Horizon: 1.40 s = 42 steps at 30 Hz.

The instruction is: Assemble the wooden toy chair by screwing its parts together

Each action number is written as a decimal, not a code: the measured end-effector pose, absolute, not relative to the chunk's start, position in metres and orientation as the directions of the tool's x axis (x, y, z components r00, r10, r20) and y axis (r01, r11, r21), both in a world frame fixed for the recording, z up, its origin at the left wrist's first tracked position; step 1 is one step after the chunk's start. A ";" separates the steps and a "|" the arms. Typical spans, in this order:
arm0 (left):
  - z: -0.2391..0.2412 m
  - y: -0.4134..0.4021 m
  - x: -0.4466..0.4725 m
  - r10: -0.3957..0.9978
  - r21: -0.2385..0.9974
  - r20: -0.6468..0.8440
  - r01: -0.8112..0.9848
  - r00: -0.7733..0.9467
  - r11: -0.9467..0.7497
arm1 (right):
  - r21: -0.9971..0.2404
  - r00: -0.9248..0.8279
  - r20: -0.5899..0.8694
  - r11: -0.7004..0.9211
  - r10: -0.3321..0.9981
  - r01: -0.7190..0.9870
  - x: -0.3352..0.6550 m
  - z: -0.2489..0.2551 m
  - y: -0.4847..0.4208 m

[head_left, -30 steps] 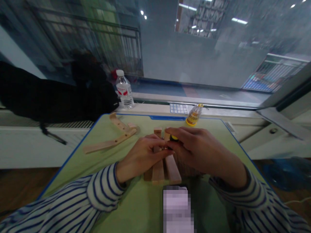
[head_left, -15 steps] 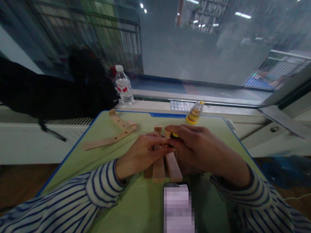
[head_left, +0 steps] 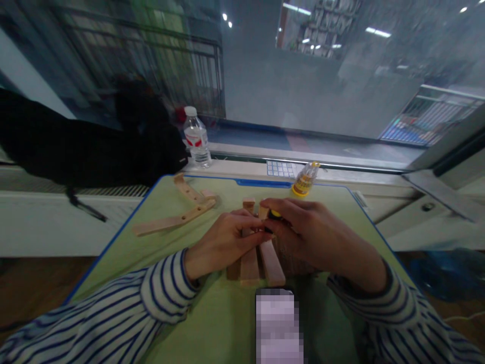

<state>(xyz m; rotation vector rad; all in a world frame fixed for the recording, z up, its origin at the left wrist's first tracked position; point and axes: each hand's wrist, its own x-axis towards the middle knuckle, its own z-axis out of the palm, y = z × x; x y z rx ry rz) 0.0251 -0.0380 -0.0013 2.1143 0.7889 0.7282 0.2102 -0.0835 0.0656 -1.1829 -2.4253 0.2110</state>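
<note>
My right hand point(head_left: 322, 235) is closed round a black-and-yellow screwdriver point(head_left: 275, 214), mostly hidden by the fingers. Right beside its tip, my left hand point(head_left: 225, 240) pinches with thumb and forefinger; what lies in the pinch is too small and covered to make out. Beneath both hands lie two wooden strips, a left strip point(head_left: 249, 270) and a right strip point(head_left: 273, 268), side by side and pointing away from me. The hands hide their middles. A brown block point(head_left: 233, 270) shows partly under the left strip.
A jointed wooden piece with holes point(head_left: 162, 225) lies left on the green table point(head_left: 212, 318). A phone point(head_left: 278, 328) lies at the near side. A yellow-capped bottle point(head_left: 304, 181) stands at the back edge, and a water bottle point(head_left: 197, 141) on the sill beside a black bag point(head_left: 94, 151).
The whole view has shifted slightly, so things sit a little lower and to the right. Both hands keep nearly the same pose at the wooden strips.
</note>
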 end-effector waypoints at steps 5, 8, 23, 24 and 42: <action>0.011 -0.043 0.026 0.734 0.775 0.226 0.338 0.641 -0.533 | -0.335 -0.521 0.398 0.648 0.755 0.684 0.220 0.074 -0.086; 0.022 -0.046 0.020 0.759 0.765 0.266 0.349 0.594 -0.542 | -0.357 -0.372 0.538 0.604 0.757 0.713 0.229 0.084 -0.091; 0.013 -0.084 -0.021 0.864 0.631 0.204 0.613 0.461 -0.476 | -0.890 0.248 0.417 0.337 0.874 0.307 0.283 -0.016 -0.148; 0.006 -0.087 -0.024 0.871 0.637 0.201 0.615 0.449 -0.464 | -0.901 0.265 0.404 0.330 0.876 0.281 0.279 -0.026 -0.150; -0.035 -0.078 -0.022 0.802 0.729 0.169 0.475 0.573 -0.493 | -0.949 0.314 0.311 0.272 0.897 0.161 0.249 -0.046 -0.138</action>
